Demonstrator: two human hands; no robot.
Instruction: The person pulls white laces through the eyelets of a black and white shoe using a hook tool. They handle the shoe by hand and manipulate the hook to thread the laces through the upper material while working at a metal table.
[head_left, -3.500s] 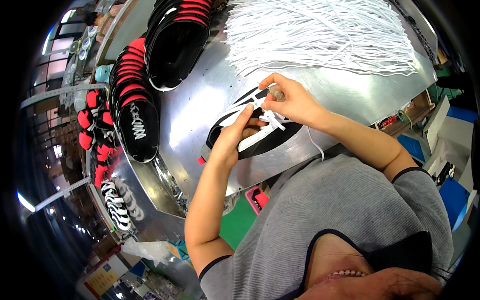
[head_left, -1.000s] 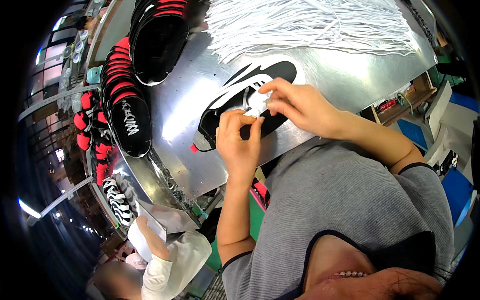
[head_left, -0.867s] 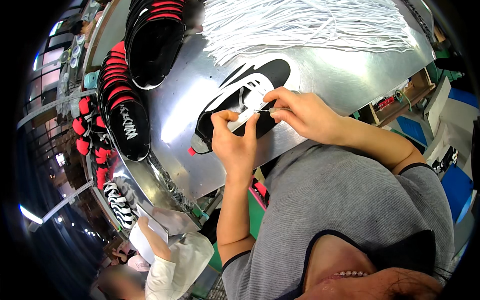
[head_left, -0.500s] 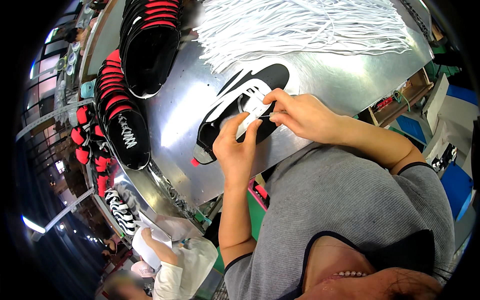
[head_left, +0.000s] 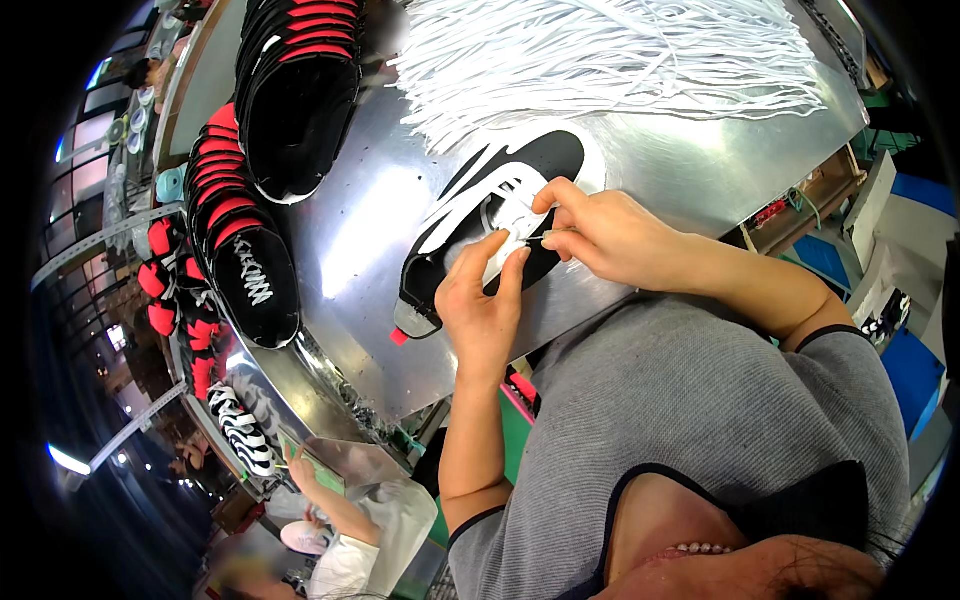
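A black and white shoe upper (head_left: 432, 222) with a red heel tab lies on its side on the metal table, toe pointing away to the right. My left hand (head_left: 482, 295) is at its lace opening, thumb and forefinger closed on the white eyelet edge. Just to the right, my right hand (head_left: 600, 235) pinches a thin shoelace end (head_left: 535, 238) that reaches toward the left fingertips. White lace crosses the upper part of the opening. The fingers partly hide the eyelets.
White shoelaces (head_left: 610, 60) lie in a wide heap at the table's far side. Stacked black and red shoe uppers (head_left: 300, 110) stand at the left, with another row (head_left: 245, 255) beside them. A co-worker's arm (head_left: 335, 505) shows at the lower left. A wooden drawer (head_left: 800, 205) is at the right.
The shoe and both hands have shifted slightly right and down in the picture. My grip looks much the same. The co-worker's arm has moved up.
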